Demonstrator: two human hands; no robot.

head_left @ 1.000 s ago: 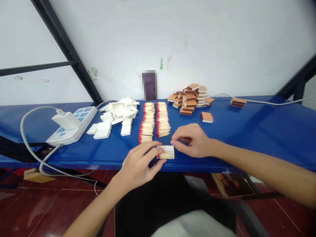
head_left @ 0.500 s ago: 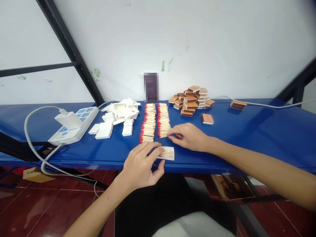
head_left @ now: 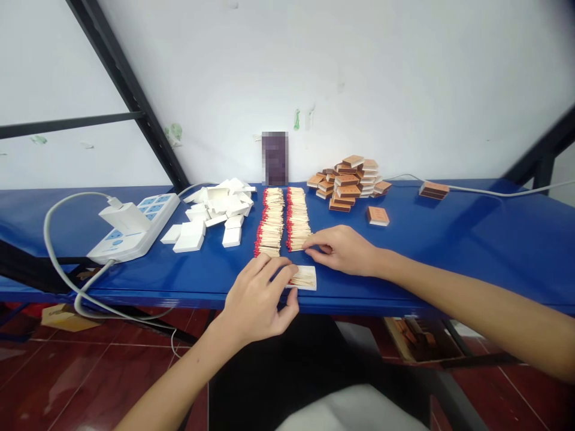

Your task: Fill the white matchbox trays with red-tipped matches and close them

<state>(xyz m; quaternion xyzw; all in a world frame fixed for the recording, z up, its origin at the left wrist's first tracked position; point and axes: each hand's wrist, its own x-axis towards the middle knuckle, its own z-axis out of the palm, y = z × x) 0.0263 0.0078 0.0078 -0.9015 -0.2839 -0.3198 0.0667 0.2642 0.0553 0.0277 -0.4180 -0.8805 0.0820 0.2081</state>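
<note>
My left hand [head_left: 259, 298] holds a white matchbox tray [head_left: 312, 279] near the table's front edge, fingers over its left end and thumb at its near side. Several matches [head_left: 303, 276] lie lengthwise in this tray. At the near end of the right-hand row of matches [head_left: 298, 218], my right hand [head_left: 347, 250] pinches at the bare stick ends with thumb and forefinger; how many sticks are between them is too small to tell. Another row of matches [head_left: 271, 218] runs alongside on the left. Red heads point left in both rows.
White trays [head_left: 224, 200] are heaped at the left. A pile of brown matchboxes [head_left: 347, 181] stands at the back right, with single boxes [head_left: 378, 216] nearby. A power strip [head_left: 135, 230] with a plugged-in charger and cable occupies the far left. Black frame posts [head_left: 130, 84] flank the blue table [head_left: 485, 251].
My left fingers have shifted very slightly on the tray, and my right fingertips have edged slightly left along the match ends. Otherwise the scene stays the same.
</note>
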